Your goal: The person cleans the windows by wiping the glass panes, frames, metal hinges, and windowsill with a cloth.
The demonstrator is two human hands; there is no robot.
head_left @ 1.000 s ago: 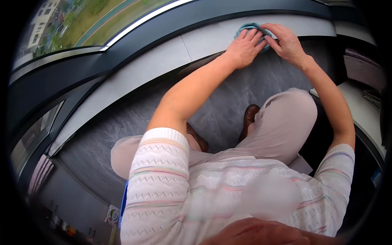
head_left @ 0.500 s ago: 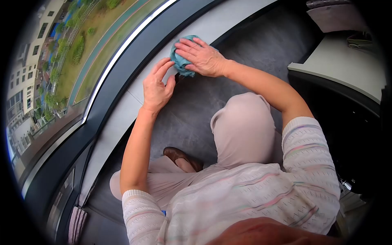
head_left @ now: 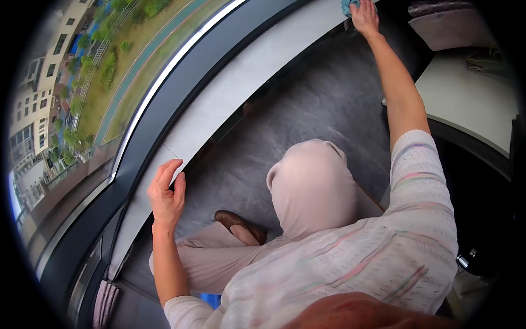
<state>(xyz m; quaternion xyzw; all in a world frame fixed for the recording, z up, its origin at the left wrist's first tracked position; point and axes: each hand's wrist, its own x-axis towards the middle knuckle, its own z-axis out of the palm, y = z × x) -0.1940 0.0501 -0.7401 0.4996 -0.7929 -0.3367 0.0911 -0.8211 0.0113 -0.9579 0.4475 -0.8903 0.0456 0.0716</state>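
At the far end of the light window sill [head_left: 227, 93], my right hand [head_left: 366, 19] rests on a crumpled teal cloth [head_left: 349, 7], with the arm fully stretched. The view's top edge crops the cloth, and the fingers cover part of it. My left hand [head_left: 166, 192] is over the near part of the sill, open and holding nothing. Its fingers are slightly bent, with the thumb apart from them. Whether it touches the sill I cannot tell.
A dark window frame [head_left: 183, 98] runs along the sill. Below is a grey floor [head_left: 246, 159], where my bent knee [head_left: 312, 181] and brown shoe [head_left: 239, 226] are. A pale desk [head_left: 466, 98] stands at the right; a gathered curtain [head_left: 104, 304] hangs lower left.
My right hand has slid the teal cloth along the sill, away to the upper right. My left hand has moved off from beside the cloth, down and left.
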